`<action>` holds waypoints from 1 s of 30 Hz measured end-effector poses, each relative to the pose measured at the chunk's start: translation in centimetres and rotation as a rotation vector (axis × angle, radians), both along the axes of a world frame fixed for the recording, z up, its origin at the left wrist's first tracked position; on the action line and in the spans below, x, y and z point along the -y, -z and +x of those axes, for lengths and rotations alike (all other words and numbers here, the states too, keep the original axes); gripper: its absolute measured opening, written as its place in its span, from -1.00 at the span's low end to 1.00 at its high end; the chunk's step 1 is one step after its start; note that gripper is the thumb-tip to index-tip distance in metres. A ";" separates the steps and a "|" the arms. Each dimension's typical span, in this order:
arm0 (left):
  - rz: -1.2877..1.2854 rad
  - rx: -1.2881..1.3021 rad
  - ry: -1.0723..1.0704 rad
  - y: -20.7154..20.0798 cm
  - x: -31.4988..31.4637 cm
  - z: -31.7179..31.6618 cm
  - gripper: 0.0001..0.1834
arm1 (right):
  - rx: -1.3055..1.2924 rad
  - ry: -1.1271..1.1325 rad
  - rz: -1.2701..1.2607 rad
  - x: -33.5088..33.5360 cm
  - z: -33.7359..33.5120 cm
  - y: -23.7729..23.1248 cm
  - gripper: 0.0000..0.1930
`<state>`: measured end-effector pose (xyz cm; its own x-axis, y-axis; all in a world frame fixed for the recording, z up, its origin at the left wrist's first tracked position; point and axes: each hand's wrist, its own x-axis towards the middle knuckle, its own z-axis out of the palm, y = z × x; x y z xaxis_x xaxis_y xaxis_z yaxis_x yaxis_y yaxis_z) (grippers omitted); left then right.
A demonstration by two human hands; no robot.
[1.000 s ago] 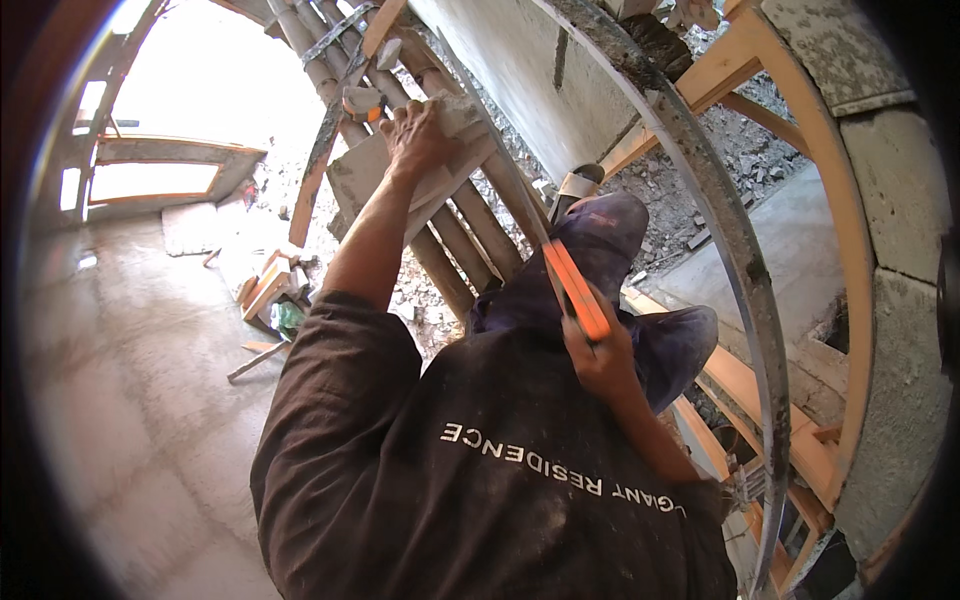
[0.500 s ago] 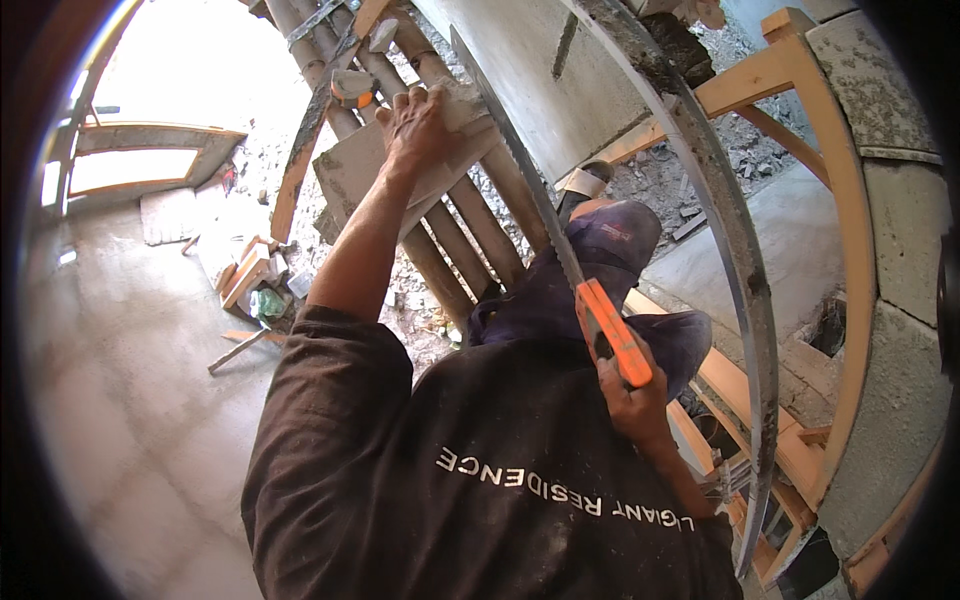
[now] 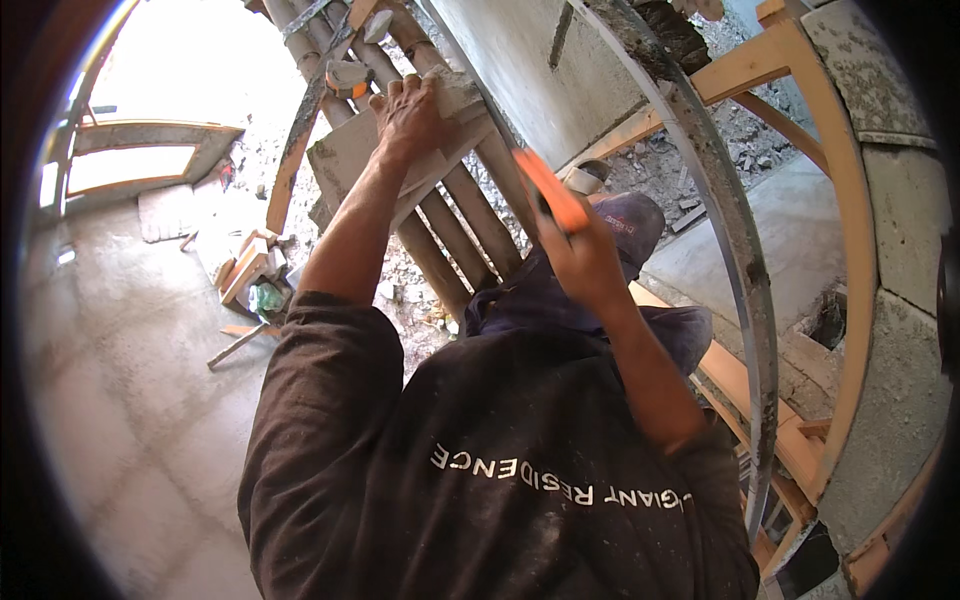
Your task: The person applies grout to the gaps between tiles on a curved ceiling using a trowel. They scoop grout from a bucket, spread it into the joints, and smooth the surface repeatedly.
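My left hand lies over a pale grey block, its fingers bent over the far edge and holding it down. The block rests across several round bamboo-like poles. My right hand is wrapped round the orange handle of a hand saw. The long blade runs away along the block's right side, and its far end reaches the top of the view. Motion blurs the handle a little. Whether the teeth touch the block I cannot tell.
An orange and grey tape measure lies on the poles beyond the block. At my right, a curved metal strip and a wooden frame stand close by a block wall. Wood scraps lie on the floor at left.
My right hand has pushed the saw forward and to the left, away from my body. The handle is now close to the block. My left hand stays on the block.
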<state>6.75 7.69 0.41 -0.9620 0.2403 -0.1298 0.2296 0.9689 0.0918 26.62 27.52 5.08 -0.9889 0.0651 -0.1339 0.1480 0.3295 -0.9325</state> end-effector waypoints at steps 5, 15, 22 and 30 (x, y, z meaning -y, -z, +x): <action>0.006 -0.015 -0.009 0.2 0.3 0.7 -0.16 | -0.070 0.012 -0.009 -1.3 6.7 -1.2 -0.63; -0.011 -0.042 0.004 0.5 0.4 0.3 -0.19 | 0.022 -0.040 0.029 -0.3 0.6 0.8 -0.64; -0.036 -0.039 0.010 1.4 0.0 0.5 -0.15 | -0.047 0.006 0.090 -2.2 6.4 2.2 -0.53; -0.017 -0.088 -0.007 1.7 0.6 0.1 -0.18 | -0.211 0.005 0.066 -2.8 9.1 2.2 -0.55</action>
<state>6.89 7.14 -1.27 -0.9715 0.2320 -0.0486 0.2293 0.9718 0.0552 35.71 30.30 2.88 -0.9942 0.0721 0.0805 -0.0461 0.3906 -0.9194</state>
